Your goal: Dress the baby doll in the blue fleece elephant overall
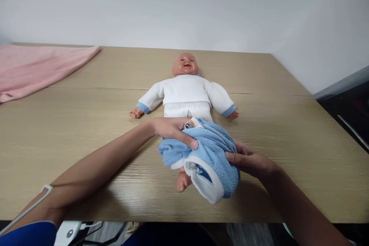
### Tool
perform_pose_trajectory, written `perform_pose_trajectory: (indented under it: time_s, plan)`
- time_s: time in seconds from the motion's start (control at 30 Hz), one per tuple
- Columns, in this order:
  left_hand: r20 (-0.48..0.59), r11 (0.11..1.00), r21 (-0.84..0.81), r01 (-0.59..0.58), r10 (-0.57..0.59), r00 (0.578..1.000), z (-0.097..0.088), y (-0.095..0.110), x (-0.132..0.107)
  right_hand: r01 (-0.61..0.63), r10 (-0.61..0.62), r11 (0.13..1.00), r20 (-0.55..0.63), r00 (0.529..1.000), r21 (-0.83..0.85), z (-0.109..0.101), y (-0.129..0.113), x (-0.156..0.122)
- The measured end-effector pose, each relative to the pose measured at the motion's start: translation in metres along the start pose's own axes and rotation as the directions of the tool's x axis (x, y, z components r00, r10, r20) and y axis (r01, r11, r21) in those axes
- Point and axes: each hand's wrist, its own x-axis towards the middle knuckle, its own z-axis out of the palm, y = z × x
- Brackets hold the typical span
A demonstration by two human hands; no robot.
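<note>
A baby doll (186,92) in a white top lies on its back on the wooden table (72,123), head away from me. A bunched light-blue garment (207,153) with a white cuff covers its legs; one bare foot (183,181) sticks out below. My left hand (173,130) grips the blue garment's upper left side, thumb pressed on the cloth. My right hand (249,160) holds the garment's right side, fingers curled into the fabric.
A pink cloth (34,67) lies spread at the table's far left corner. A white wall stands behind the table. A dark surface (348,103) lies beyond the right edge. A white cable (29,209) runs along my left arm.
</note>
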Motion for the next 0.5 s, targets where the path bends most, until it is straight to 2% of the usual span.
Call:
perform_pose_trajectory:
  time_s: [0.1,0.23,0.3,0.4,0.5]
  plan:
    - [-0.030,0.998,0.036,-0.052,0.053,0.998,0.0027,0.0043,0.0022,-0.013,0.017,0.999,0.081,0.997,-0.050,-0.0017,-0.0007,0.0006]
    - [-0.021,0.998,0.060,-0.037,0.038,0.999,0.0058,0.0098,0.0047,-0.013,0.021,0.999,0.217,0.976,-0.037,0.0018,-0.0041,0.0020]
    - [-0.021,0.996,0.076,-0.036,0.038,0.999,0.0066,0.0106,0.0058,-0.013,0.022,0.998,0.167,0.986,-0.055,0.0013,-0.0023,0.0019]
    - [-0.051,0.997,0.067,-0.038,0.041,0.998,0.0062,0.0091,0.0060,0.016,-0.016,0.998,-0.001,1.000,-0.069,-0.0011,0.0032,0.0013]
    - [0.010,1.000,-0.022,-0.015,0.015,1.000,0.0039,0.0059,0.0046,0.054,-0.056,0.998,-0.071,0.996,-0.036,0.0021,0.0016,0.0015]
